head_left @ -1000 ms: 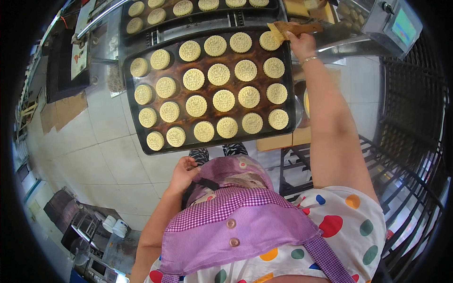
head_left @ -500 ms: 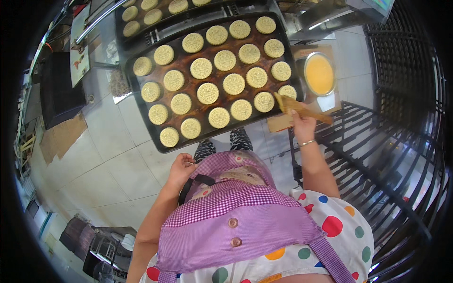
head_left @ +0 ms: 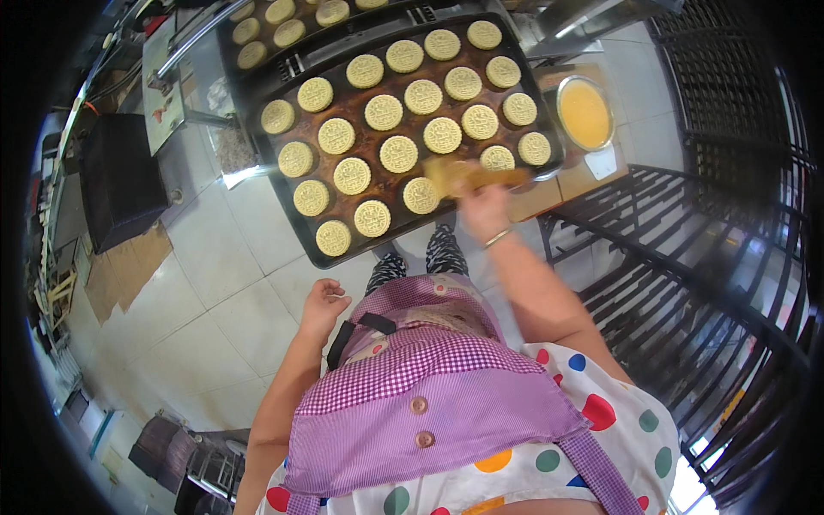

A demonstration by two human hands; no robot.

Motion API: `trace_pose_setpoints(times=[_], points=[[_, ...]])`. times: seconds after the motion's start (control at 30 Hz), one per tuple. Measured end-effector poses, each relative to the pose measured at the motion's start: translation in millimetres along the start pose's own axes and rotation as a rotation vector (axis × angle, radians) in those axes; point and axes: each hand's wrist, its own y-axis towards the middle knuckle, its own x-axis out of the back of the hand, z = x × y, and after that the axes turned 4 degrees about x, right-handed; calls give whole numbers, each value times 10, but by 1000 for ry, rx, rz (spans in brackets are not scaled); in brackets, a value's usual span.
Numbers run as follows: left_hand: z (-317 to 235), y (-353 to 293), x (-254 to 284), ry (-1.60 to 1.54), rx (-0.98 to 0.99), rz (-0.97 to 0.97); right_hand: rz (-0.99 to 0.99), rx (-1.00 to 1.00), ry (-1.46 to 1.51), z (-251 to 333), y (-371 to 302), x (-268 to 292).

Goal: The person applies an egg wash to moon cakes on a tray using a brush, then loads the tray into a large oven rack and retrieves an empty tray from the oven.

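My right hand (head_left: pixel 485 211) is closed around a wide pastry brush (head_left: pixel 499 177) with a wooden handle. Its pale bristles, blurred by motion, are over the near row of round, patterned mooncakes (head_left: pixel 399 154), hiding part of that row. Whether the bristles touch a cake cannot be made out. The pale yellow mooncakes lie in rows on a dark baking tray (head_left: pixel 322 254) with a wet, brownish surface. My left hand (head_left: pixel 324 305) hangs beside the purple apron, below the tray's near left corner. It holds nothing, its fingers loosely bent and apart.
A bowl of orange-yellow liquid (head_left: pixel 585 113), like beaten egg, stands on cardboard right of the tray. Another tray of mooncakes (head_left: pixel 289 33) lies beyond. A black metal rack (head_left: pixel 652 240) stands at the right, a dark box (head_left: pixel 124 180) at the left.
My right hand has swept the brush leftward from the tray's right edge to over the near row. My left hand stays by the apron, its fingers a little looser. The view has shifted slightly.
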Motion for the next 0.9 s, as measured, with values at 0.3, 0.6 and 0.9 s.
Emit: trace_pose_setpoints(times=[0.3,0.6,0.9], points=[[205,331,34,-160,-96,-191,-235,-61,106,-793,562,1128],[-98,798,229,-481,7,-799,-338,30,410,-536,627,1289],[-251,1024,23,-565,37,-592,-430,-858,1021,-1702,898,1854]])
